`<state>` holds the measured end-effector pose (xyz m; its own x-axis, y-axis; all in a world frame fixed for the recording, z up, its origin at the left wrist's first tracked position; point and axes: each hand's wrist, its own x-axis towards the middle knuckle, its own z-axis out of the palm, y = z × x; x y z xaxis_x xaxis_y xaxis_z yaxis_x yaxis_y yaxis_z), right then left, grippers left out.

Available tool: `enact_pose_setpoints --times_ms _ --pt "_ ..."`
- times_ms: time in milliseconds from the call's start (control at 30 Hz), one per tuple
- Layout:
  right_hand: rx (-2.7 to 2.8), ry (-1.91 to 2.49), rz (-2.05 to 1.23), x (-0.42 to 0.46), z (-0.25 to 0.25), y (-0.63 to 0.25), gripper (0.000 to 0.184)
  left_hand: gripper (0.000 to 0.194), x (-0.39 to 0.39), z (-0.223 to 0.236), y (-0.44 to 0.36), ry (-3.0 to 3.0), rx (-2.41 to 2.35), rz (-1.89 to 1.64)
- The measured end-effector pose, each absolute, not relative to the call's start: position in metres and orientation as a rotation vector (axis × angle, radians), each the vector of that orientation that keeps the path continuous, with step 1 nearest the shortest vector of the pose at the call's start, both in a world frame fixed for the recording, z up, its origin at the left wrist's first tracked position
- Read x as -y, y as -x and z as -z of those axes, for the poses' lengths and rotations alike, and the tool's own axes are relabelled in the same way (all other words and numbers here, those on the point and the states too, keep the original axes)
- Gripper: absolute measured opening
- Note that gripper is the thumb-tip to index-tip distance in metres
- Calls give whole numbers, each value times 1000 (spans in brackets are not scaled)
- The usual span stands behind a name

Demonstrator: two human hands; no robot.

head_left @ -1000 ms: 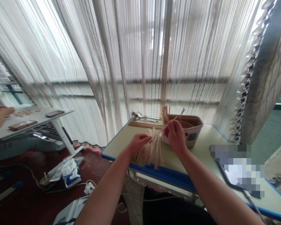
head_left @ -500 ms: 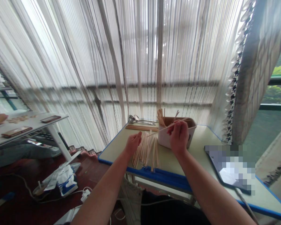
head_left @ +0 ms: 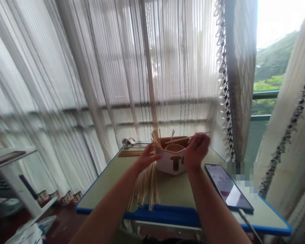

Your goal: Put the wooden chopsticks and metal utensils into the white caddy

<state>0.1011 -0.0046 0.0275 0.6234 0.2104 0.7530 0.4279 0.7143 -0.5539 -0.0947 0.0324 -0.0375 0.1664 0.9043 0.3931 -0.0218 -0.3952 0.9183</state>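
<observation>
Fingers parted, my left hand (head_left: 147,158) is at the left corner of a white box (head_left: 167,165) with a brown inside; whether it touches the box I cannot tell. My right hand (head_left: 197,150) is closed around a thin wooden chopstick (head_left: 179,139) at the box's right side. The stick lies slantwise over the box opening. Inside the box are a round wooden-coloured rim (head_left: 175,147) and several upright sticks (head_left: 173,134). Many loose chopsticks (head_left: 143,184) lie in a spread pile below my left hand, which partly hides them.
Metal ladles (head_left: 127,143) and a row of brown chopsticks (head_left: 129,154) lie at the table's back left. On the right rests a phone (head_left: 228,188) with a cable (head_left: 249,223). The table (head_left: 101,184) has a blue edge. Another white table (head_left: 20,156) stands at the left.
My view has turned right. My left hand has moved from above the chopstick pile to the box's left corner, its fingers now parted. My right hand remains closed on the chopstick, now farther right along the box.
</observation>
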Motion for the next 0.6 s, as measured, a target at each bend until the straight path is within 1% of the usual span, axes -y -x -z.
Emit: enact_pose_setpoints --times_ms 100,267,367,600 --pt "1196 898 217 -2 -19 -98 20 65 -34 46 89 -1571 -791 -1305" --pt "1527 1018 336 1 -15 -86 22 52 -28 47 87 -1613 -806 -1317" --pt "1640 1084 363 4 -15 -83 25 54 -26 46 87 -1630 -792 -1314" --pt "1765 1097 440 11 -13 -79 22 52 -24 46 87 -1702 -759 -1346"
